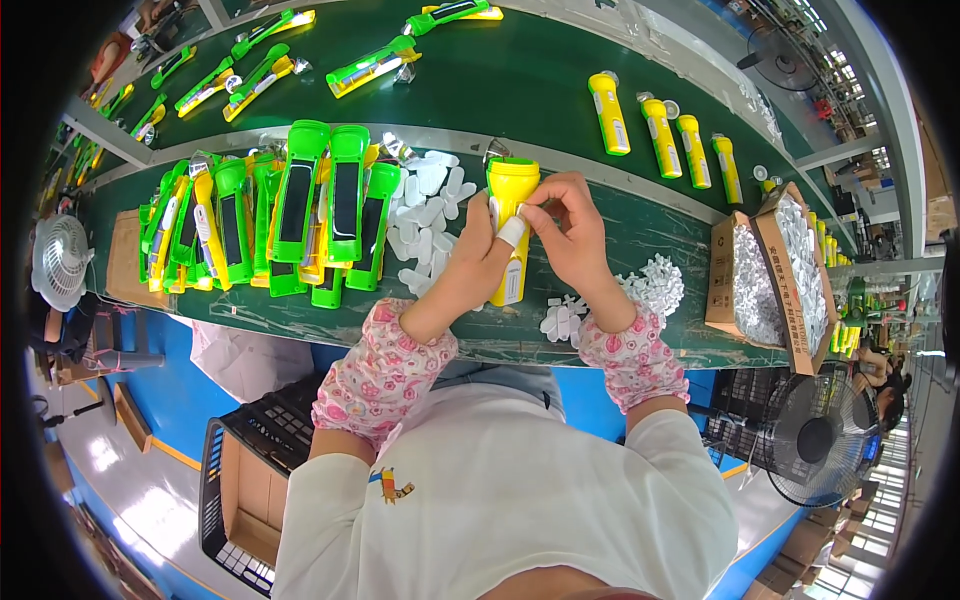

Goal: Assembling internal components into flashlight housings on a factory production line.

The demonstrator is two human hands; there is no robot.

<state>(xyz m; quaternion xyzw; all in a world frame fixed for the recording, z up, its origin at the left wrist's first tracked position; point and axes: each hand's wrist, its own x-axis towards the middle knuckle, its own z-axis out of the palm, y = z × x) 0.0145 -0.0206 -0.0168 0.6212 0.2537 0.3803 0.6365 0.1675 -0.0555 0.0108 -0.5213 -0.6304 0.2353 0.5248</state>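
A yellow flashlight [513, 185] with a green rim stands lengthwise in front of me on the green bench, its head pointing away. My left hand [468, 262] is closed around its left side. A white patch, a wrap or a small plastic part, shows at the left thumb; I cannot tell which. My right hand [568, 235] bends over the flashlight's right side, thumb and forefinger pinched together at its body; anything between them is too small to make out. White plastic pieces [422, 212] lie left of the flashlight, and small white parts [652, 284] are heaped beside my right wrist.
Green-and-yellow flashlight halves [296, 200] are piled at the left. An open cardboard box [790, 270] of small pale parts stands at the right. Beyond the bench, a green conveyor belt [500, 85] carries more flashlights. A black fan [815, 438] stands low at the right.
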